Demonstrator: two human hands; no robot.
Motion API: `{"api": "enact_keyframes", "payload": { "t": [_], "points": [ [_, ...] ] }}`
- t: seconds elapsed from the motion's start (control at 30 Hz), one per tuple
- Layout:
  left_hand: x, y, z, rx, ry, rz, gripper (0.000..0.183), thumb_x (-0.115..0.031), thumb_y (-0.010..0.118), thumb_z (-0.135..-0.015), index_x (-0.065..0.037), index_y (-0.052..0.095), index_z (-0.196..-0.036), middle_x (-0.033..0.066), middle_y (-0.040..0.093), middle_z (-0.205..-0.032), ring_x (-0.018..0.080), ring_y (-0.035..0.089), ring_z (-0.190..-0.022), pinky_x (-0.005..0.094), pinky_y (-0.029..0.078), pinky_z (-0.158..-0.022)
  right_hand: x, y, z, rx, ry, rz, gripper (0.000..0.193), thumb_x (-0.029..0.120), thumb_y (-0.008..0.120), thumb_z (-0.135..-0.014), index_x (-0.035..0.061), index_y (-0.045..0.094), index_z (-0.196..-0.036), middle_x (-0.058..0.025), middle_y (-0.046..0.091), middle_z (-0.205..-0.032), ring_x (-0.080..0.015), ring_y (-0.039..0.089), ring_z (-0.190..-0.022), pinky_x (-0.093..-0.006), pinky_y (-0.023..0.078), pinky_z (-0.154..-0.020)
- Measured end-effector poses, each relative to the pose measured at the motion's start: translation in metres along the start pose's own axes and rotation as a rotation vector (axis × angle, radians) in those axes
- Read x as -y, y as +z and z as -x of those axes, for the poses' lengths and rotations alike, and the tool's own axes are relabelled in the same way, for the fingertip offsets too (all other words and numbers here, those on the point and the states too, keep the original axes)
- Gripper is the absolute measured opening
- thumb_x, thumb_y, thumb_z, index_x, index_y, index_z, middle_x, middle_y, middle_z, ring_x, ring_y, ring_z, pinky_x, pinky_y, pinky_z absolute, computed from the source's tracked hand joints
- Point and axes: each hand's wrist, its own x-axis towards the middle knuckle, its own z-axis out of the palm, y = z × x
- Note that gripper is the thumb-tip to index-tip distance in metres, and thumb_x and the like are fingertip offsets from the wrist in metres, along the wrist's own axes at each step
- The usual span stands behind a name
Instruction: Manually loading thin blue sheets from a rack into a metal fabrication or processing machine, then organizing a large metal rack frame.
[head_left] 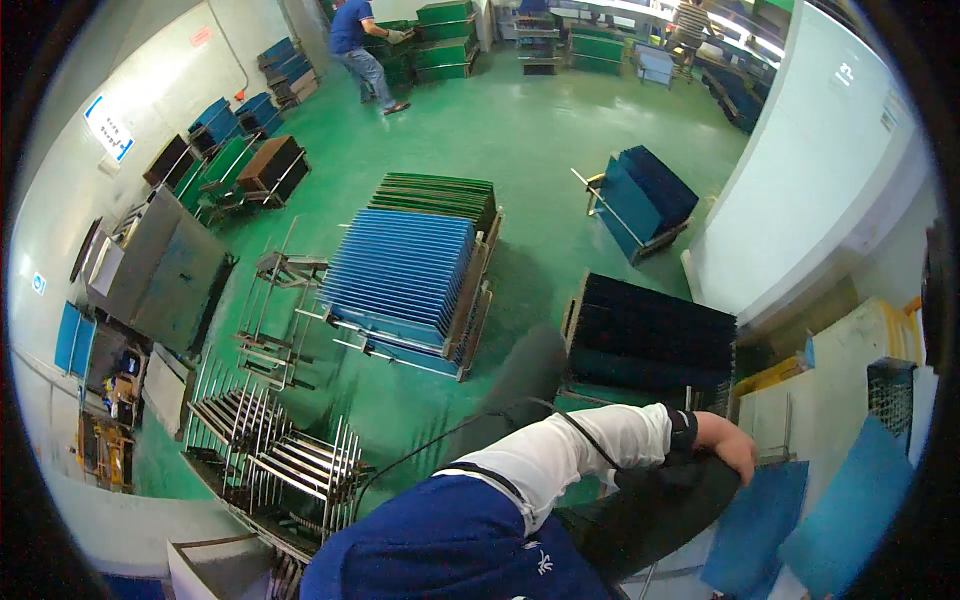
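Note:
My left arm, in a white sleeve with a black band at the wrist, reaches across to the right. My left hand (728,445) rests over the knee of my dark trousers (665,510), its fingers bent down over the cloth and partly hidden. No object shows in it. My right hand is out of the picture. A thin black cable (430,435) loops round beside the sleeve. Just beyond my knee stands a rack of dark panels (650,335). Blue flat panels (845,500) lean at the right, close to the hand.
A stack of blue panels (400,270) with green panels (440,195) behind stands mid-floor. Metal rod racks (290,450) are at lower left, and another blue rack (645,200) at right. A white pillar (800,170) rises there. A co-worker (360,50) handles green crates far off.

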Motion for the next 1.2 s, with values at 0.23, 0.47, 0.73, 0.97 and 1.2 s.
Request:
{"api": "enact_keyframes", "payload": {
  "t": [0.23, 0.47, 0.73, 0.97, 1.2],
  "points": [
    [-0.013, -0.019, 0.033, 0.033, 0.039, -0.039, 0.039, -0.038, 0.054, -0.087, -0.003, 0.068, -0.098, 0.0142, 0.066, -0.098, 0.0256, 0.06, -0.094, 0.0378, 0.046, -0.084, -0.094, 0.097, 0.009, 0.074, -0.136, -0.127, 0.058, 0.043, 0.069, -0.067, 0.0035, 0.063, -0.109, -0.0201, 0.064, -0.099, -0.0366, 0.06, -0.091, -0.0457, 0.046, -0.084],
    [-0.021, -0.014, 0.019, 0.17, 0.013, 0.134, 0.031, -0.025, 0.055, -0.089, 0.003, 0.069, -0.094, 0.0115, 0.068, -0.093, 0.0188, 0.062, -0.091, 0.0308, 0.046, -0.088, 0.028, 0.026, 0.021, -0.093, 0.189, -0.518, 0.027, 0.021, 0.066, -0.084, -0.0038, 0.056, -0.082, -0.0177, 0.064, -0.08, -0.0225, 0.064, -0.076, -0.0366, 0.052, -0.065],
    [-0.035, -0.013, 0.02, 0.195, -0.021, 0.194, 0.03, -0.021, 0.052, -0.091, 0.004, 0.069, -0.095, 0.0112, 0.069, -0.093, 0.0188, 0.062, -0.092, 0.0305, 0.045, -0.089, 0.01, 0.071, -0.018, -0.133, 0.642, -2.101, 0.02, 0.016, 0.057, -0.091, -0.0018, 0.054, -0.098, -0.0175, 0.063, -0.103, -0.0242, 0.064, -0.089, -0.032, 0.053, -0.07],
    [-0.039, -0.014, 0.021, 0.185, -0.075, 0.212, 0.031, -0.021, 0.052, -0.091, 0.003, 0.069, -0.096, 0.0115, 0.069, -0.095, 0.0196, 0.062, -0.092, 0.031, 0.045, -0.089, 0.065, 0.042, -0.062, 0.064, 0.786, -1.661, 0.024, 0.026, 0.056, -0.09, 0.0041, 0.062, -0.1, -0.0119, 0.067, -0.099, -0.0261, 0.065, -0.086, -0.0342, 0.053, -0.072],
    [-0.036, -0.013, 0.015, 0.202, -0.061, 0.227, 0.03, -0.021, 0.052, -0.091, 0.004, 0.068, -0.096, 0.0117, 0.069, -0.095, 0.0197, 0.062, -0.093, 0.0311, 0.045, -0.089, 0.094, 0.052, -0.098, -0.264, 0.145, -0.206, 0.038, 0.044, 0.054, -0.089, 0.0237, 0.062, -0.12, -0.0083, 0.058, -0.127, -0.0334, 0.053, -0.116, -0.0498, 0.04, -0.097]
  ]
}}
